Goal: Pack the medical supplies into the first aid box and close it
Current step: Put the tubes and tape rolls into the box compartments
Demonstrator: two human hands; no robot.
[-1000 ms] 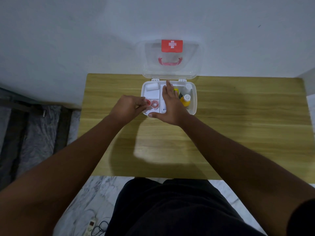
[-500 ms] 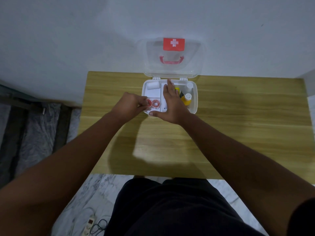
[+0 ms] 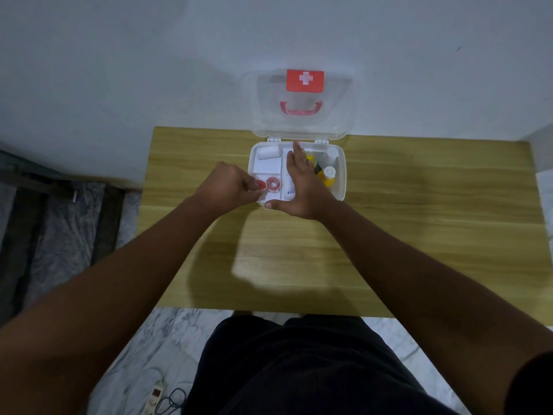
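One first aid box (image 3: 341,175), lid upright, long axis left-right, at table (image 3: 419,220) rear. Two red tape rolls (image 3: 273,184); left hand (image 3: 227,187) pinches one. Right hand (image 3: 302,187) flat, spread, inside.

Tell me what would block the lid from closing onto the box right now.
The right hand lies flat across the open first aid box, and the left hand holds a red tape roll at its near-left corner. Both sit under the raised lid.

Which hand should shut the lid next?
Probably the right hand: it lies flat over the box, fingertips near the open lid. The left hand is pinching a red tape roll.
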